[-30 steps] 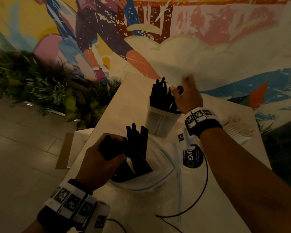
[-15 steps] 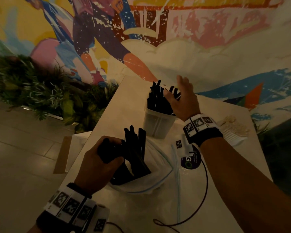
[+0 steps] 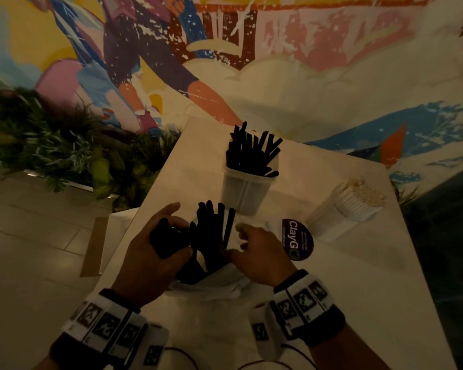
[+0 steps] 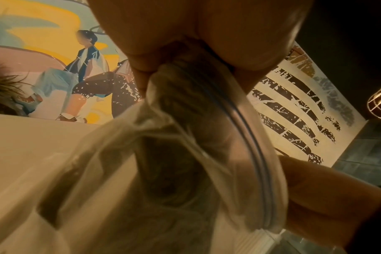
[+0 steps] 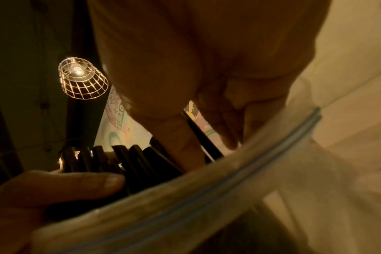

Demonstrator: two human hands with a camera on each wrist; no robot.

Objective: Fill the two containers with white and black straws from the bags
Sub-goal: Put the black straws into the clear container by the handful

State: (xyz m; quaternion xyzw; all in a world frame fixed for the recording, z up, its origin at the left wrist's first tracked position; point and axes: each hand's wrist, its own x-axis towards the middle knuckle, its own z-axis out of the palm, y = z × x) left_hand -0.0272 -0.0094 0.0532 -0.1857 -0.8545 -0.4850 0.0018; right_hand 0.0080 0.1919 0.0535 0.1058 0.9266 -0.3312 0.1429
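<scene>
A clear zip bag (image 3: 219, 279) of black straws (image 3: 211, 236) sits on the table's near part. My left hand (image 3: 169, 236) grips the bag's bunched left side, and the left wrist view shows its fingers (image 4: 163, 43) pinching the plastic (image 4: 185, 137). My right hand (image 3: 235, 244) is at the bag's mouth, thumb and fingers pinching one thin black straw (image 5: 202, 137). Behind the bag stands a clear container (image 3: 247, 193) with several black straws (image 3: 251, 153) upright in it. At the right, a second container (image 3: 342, 209) is packed with white straws.
The white table (image 3: 358, 289) has a flat empty bag with a round dark sticker (image 3: 297, 240) between the containers. Plants (image 3: 64, 156) and tiled floor lie off the table's left edge. A painted wall rises behind. A thin cable (image 3: 251, 365) trails near me.
My right hand left the black-straw container and came back to the bag's mouth. The left hand kept its hold on the bag.
</scene>
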